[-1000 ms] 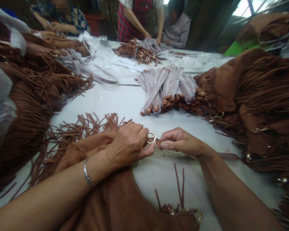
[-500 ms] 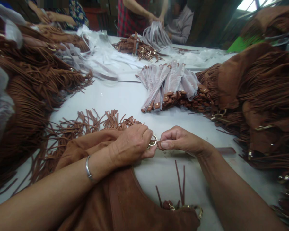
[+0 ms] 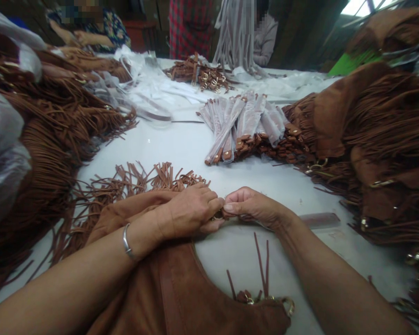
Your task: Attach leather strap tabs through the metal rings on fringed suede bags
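Observation:
A brown suede bag (image 3: 181, 288) with fringe lies in front of me, its curved opening facing right. My left hand (image 3: 193, 209), with a silver bangle at the wrist, is closed around a gold metal ring (image 3: 217, 215) at the bag's upper corner; the fingers mostly hide it. Against that ring, my right hand (image 3: 249, 205) pinches the brown end of a strap. The strap's plastic-wrapped length (image 3: 319, 220) runs out to the right behind my wrist. At the bag's other corner, a second gold ring (image 3: 289, 307) hangs free beside thin brown cords (image 3: 261, 265).
Plastic-wrapped straps (image 3: 246, 123) lie piled beyond my hands. Fringed bags are heaped at left (image 3: 45, 153) and right (image 3: 370, 116). Farther back are buckled straps (image 3: 199, 74) and white plastic wrapping (image 3: 160, 81). People stand or sit across the white table (image 3: 150, 144).
My right hand has moved slightly left, bringing the strap end closer against the ring, which now shows less. Across the table, the bundle of long strips has been lifted higher.

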The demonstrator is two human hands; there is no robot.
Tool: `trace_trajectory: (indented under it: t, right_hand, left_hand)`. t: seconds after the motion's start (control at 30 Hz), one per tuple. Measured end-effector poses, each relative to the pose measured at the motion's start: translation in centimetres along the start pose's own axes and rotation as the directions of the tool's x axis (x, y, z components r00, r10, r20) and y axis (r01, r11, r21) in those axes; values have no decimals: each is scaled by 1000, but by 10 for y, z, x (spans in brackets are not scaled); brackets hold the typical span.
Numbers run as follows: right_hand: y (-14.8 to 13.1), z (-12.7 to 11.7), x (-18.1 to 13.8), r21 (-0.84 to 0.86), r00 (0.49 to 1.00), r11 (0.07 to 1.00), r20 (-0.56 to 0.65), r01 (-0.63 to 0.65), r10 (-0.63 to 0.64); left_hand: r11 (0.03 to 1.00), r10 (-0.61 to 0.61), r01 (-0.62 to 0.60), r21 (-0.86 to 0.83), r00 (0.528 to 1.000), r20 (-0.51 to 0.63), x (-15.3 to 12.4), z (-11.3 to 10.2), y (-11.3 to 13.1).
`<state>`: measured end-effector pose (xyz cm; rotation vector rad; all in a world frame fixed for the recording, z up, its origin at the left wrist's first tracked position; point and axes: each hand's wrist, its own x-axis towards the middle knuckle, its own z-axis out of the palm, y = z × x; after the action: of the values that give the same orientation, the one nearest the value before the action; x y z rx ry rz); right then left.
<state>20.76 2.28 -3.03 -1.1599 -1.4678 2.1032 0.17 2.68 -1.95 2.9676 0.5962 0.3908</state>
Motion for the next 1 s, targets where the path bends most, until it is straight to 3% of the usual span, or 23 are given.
trace_trajectory:
  t: [0.13, 0.3, 0.47, 0.57, 0.67, 0.77, 1.0]
  right_hand:
    - [-4, 4, -1, -16, 998, 1000, -68, -15, 14]
    - [-6, 11, 2, 68, 999, 997, -29, 44, -43]
    - [-10, 14, 5, 53, 965, 994, -248, 95, -79]
    - [-16, 19, 3, 47, 931, 994, -358, 95, -72]
    - [-20, 25, 1, 63, 909, 992, -411, 106, -71]
    - [-19, 24, 1, 56, 913, 995, -404, 81, -51]
    - [-23, 2, -14, -39, 973, 999, -231, 20, -28]
  left_hand:
    - [998, -45, 45, -31, 999, 3, -1, 0, 1]
    - [985, -164, 163, -53, 986, -6, -2, -1, 1]
    - [977, -193, 203, 65, 972, -136, 0, 0, 3]
    - [957, -228, 250, 147, 961, -156, 1, 0, 7]
    - [949, -274, 290, 120, 952, -133, 3, 1, 10]
    - [946, -316, 320, 55, 946, -74, 4, 4, 9]
    - [949, -312, 314, 9, 947, -69, 5, 6, 0]
